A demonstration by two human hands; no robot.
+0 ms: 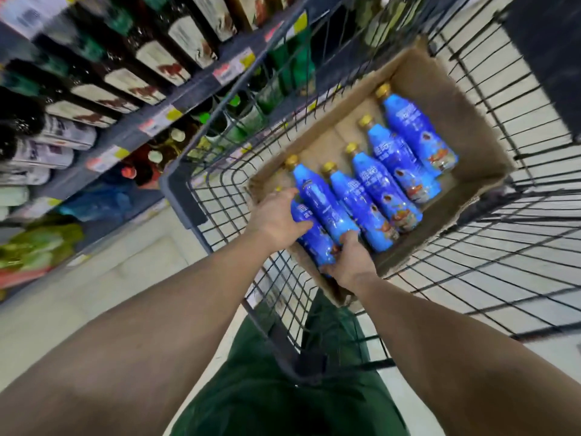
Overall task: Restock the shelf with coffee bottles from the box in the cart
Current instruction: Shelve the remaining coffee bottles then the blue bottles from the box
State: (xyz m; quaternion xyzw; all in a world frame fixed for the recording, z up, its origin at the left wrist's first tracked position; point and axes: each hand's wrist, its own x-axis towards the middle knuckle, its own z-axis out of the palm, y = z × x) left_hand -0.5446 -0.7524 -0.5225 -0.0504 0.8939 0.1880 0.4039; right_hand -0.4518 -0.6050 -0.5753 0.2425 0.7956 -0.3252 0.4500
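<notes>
Several blue coffee bottles with gold caps lie side by side in a brown cardboard box (465, 127) inside a black wire cart (490, 272). My left hand (273, 215) wraps over the nearest bottle (311, 237), at the box's near-left corner, covering its upper part. My right hand (352, 259) grips the base of the second bottle (320, 202). Four more bottles lie further right; the farthest (415, 133) is near the box's far end.
The shelf (163, 114) runs along the left with price tags on its edges, holding dark bottles, cans and green bottles. The cart's padded rim (182, 199) stands between the box and the shelf. Pale tiled floor lies below. My green trousers are under the cart handle.
</notes>
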